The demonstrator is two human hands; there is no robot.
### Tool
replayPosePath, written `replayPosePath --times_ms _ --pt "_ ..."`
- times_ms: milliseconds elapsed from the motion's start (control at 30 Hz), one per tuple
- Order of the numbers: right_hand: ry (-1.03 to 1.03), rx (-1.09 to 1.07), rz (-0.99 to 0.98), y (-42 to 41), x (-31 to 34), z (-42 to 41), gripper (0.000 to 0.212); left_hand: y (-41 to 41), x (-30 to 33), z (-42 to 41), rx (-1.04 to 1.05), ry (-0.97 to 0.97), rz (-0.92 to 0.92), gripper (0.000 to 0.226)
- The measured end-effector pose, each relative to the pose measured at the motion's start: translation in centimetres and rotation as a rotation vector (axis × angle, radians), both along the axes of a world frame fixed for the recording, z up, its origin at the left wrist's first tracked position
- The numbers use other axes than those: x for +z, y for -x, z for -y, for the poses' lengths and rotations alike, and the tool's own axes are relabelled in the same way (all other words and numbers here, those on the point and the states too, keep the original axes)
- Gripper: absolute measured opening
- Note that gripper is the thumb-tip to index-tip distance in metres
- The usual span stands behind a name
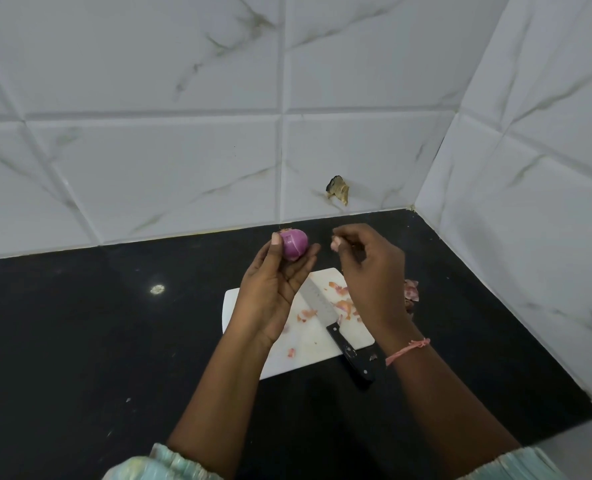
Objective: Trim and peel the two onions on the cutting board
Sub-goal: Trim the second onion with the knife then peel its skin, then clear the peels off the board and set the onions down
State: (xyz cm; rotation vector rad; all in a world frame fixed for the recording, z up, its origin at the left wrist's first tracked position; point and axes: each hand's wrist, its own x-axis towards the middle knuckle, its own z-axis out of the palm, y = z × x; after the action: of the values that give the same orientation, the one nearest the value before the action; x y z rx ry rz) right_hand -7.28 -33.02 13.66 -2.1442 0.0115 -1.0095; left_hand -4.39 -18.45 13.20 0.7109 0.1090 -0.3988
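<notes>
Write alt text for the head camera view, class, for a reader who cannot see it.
The left hand holds a peeled purple onion above a white cutting board; the right hand pinches something small. A knife lies among skin scraps.

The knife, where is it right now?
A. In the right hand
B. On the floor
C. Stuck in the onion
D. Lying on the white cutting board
D: the knife lies on the white cutting board with no hand on it, its black handle poking off the board's edge.

Left hand (273, 271) raised, palm up, cupped; right hand (370, 268) raised, fingertips pinched.
</notes>
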Motion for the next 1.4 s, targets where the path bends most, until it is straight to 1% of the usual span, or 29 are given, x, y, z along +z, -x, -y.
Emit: replayPosePath --times_ms 100,200,267,300,333,367,400,433,467,533,567,633,700,767,867,933,1000,1100,1167,1233,1333,1400 --pt "0.04 -0.034 0.02 -0.2 -0.3 0.7 0.023 -0.4 0.0 -0.1 -0.01 0.058 -0.106 0.05" --pt "0.054 -0.036 -0.007 -0.5 -1.1 1.2 0.032 -0.7 -0.4 -0.3 -0.064 0.06 -0.181 0.044" --pt "0.03 -0.025 -0.136 -0.8 -2.0 1.5 0.027 -0.9 -0.6 -0.5 -0.081 0.028 -0.215 0.034" --pt "0.048 -0.027 -0.242 -1.0 -2.5 1.7 0.023 -1.0 -0.5 -0.7 -0.069 0.001 -0.214 0.028" --pt "0.093 -0.027 -0.345 -1.0 -3.3 2.0 0.024 -1.0 -0.5 -0.9 -0.042 -0.038 -0.195 0.021" --pt "0.103 -0.019 -0.418 -1.0 -4.0 2.4 0.025 -1.1 -0.4 -1.0 -0.01 -0.085 -0.166 0.015" --pt "0.087 -0.017 -0.436 -0.8 -4.7 2.7 0.02 -1.2 -0.4 -1.2 0.026 -0.14 -0.132 0.011" --pt "0.045 -0.022 -0.419 -0.4 -5.4 2.8 0.01 -1.2 -0.6 -1.4 0.063 -0.201 -0.102 0.011" --pt "0.033 -0.047 -0.398 0.1 -6.1 2.8 0.009 -1.2 -1.0 -1.8 0.096 -0.266 -0.079 0.015" --pt "0.064 -0.103 -0.395 0.8 -7.5 3.0 0.022 -1.3 -2.2 -2.5 0.134 -0.437 -0.023 0.022" --pt "0.082 -0.101 -0.424 1.0 -8.2 3.1 0.024 -1.3 -3.0 -2.8 0.136 -0.545 0.01 0.025" --pt "0.07 -0.067 -0.494 1.3 -9.3 3.1 0.018 -1.0 -4.9 -3.1 0.13 -0.734 0.067 0.028" --pt "0.007 -0.078 -0.488 1.7 -10.1 3.3 0.015 -0.7 -6.7 -3.1 0.162 -0.832 0.107 0.029" --pt "0.019 -0.114 -0.437 2.1 -10.3 3.6 0.013 -0.5 -8.6 -3.0 0.223 -0.932 0.177 0.035" --pt "0.06 -0.109 -0.423 2.5 -10.6 4.1 0.026 -0.2 -11.4 -3.1 0.267 -1.053 0.33 0.052" --pt "0.06 -0.099 -0.477 2.6 -10.8 4.1 0.03 0.1 -13.1 -3.1 0.259 -1.086 0.387 0.06" --pt "0.024 -0.096 -0.554 2.6 -11.1 4.1 0.024 0.3 -14.5 -3.1 0.241 -1.089 0.396 0.065" --pt "0.108 -0.071 -0.66 3.1 -12.0 4.3 0.024 0.1 -15.8 -3.4 0.245 -1.026 0.376 0.068" --pt "0.083 -0.081 -0.63 3.6 -12.5 4.5 0.019 -0.1 -16.2 -3.7 0.263 -0.993 0.361 0.07" --pt "0.06 -0.1 -0.566 4.0 -12.7 4.3 0.019 0.0 -16.3 -3.9 0.293 -0.972 0.326 0.068" --pt "0.07 -0.111 -0.488 4.2 -12.7 3.9 0.032 0.2 -16.5 -3.8 0.346 -0.977 0.31 0.063" --pt "0.084 -0.118 -0.462 3.9 -12.7 3.7 0.033 0.1 -16.8 -3.9 0.366 -0.974 0.317 0.062"
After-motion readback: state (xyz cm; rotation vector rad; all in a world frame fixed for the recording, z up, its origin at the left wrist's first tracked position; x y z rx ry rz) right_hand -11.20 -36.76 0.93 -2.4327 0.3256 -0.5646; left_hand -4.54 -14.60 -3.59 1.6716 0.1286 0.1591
